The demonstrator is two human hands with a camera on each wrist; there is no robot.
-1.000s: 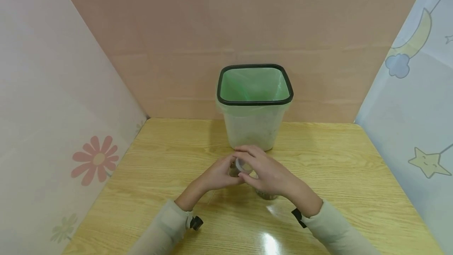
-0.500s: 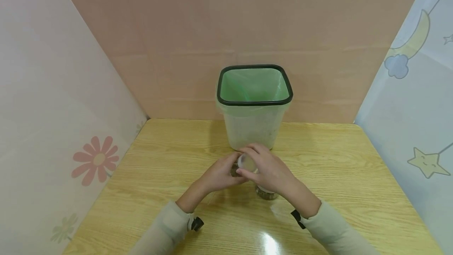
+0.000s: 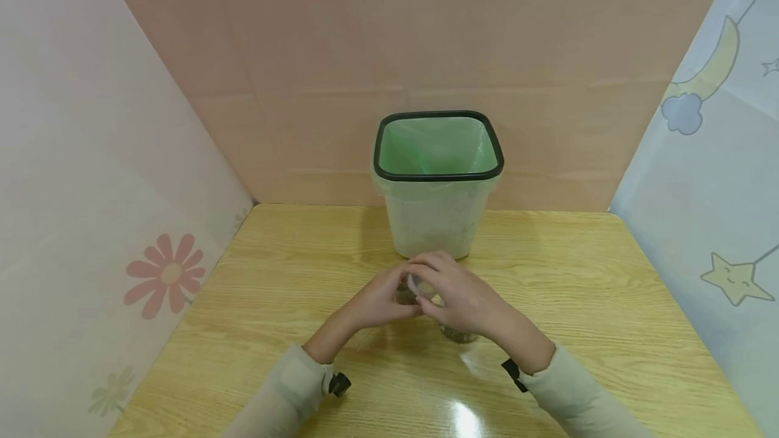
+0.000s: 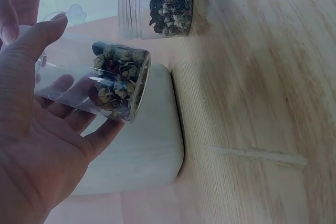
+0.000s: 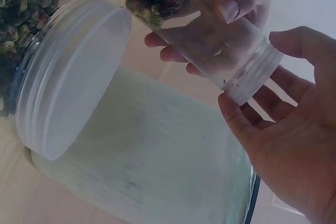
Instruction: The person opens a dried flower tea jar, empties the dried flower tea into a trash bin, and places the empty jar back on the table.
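Observation:
My left hand (image 3: 380, 299) grips a clear jar (image 4: 119, 80) around its side, thumb on one side and fingers on the other. Dried flower buds (image 4: 118, 83) fill the bottom part of this jar. On its top, the fingertips and thumb of my right hand (image 3: 465, 299) hold the rim of a translucent lid (image 5: 254, 74). A second, wider jar (image 4: 157, 4) with similar dried flowers stands on the table close by. Its whitish lid (image 5: 73, 74) shows large in the right wrist view. From the head, my right hand covers most of that second jar.
A pale green bin (image 3: 435, 222) with a black rim stands on the wooden table (image 3: 292, 255), just behind my hands. A strip of clear tape (image 4: 257, 155) lies on the tabletop. Panels rise at the back and both sides.
My right hand shifts slightly right with its fingers round the lid, then comes back left, its wrist turning. My left hand keeps holding the jar in nearly the same spot.

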